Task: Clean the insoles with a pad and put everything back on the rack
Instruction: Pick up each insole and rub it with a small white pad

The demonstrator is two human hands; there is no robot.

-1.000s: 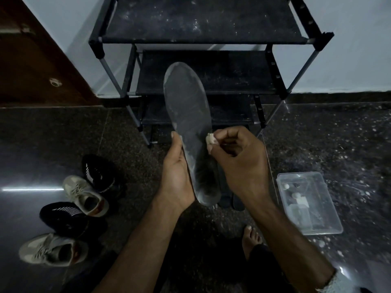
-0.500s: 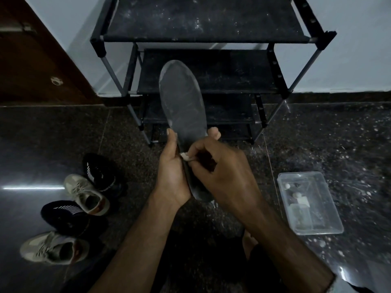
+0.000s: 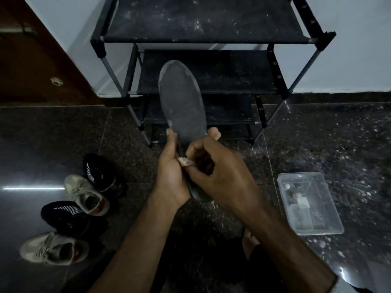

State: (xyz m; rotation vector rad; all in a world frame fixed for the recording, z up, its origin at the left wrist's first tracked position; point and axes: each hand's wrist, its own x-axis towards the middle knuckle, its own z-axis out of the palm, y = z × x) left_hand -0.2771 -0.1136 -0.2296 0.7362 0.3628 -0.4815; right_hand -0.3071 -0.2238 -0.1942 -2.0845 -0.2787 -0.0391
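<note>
A long dark grey insole [image 3: 181, 98] stands upright in front of the black shoe rack [image 3: 203, 39]. My left hand [image 3: 171, 176] grips its lower half from the left, fingers wrapped behind it. My right hand [image 3: 220, 176] pinches a small pale pad [image 3: 184, 161] and presses it against the insole's left edge, right beside my left thumb. The heel end of the insole shows below both hands. The rack's shelves hold nothing that I can see.
Two dark sneakers [image 3: 99, 172] and two beige sneakers [image 3: 86, 194] lie on the dark stone floor at the left. A clear plastic box [image 3: 309, 203] with small items sits on the floor at the right. A brown door [image 3: 31, 60] stands at upper left. My bare foot [image 3: 249, 243] shows below.
My right hand has carried the pad from the insole's right edge across to its left edge and slightly lower. The insole has tilted a little to the left.
</note>
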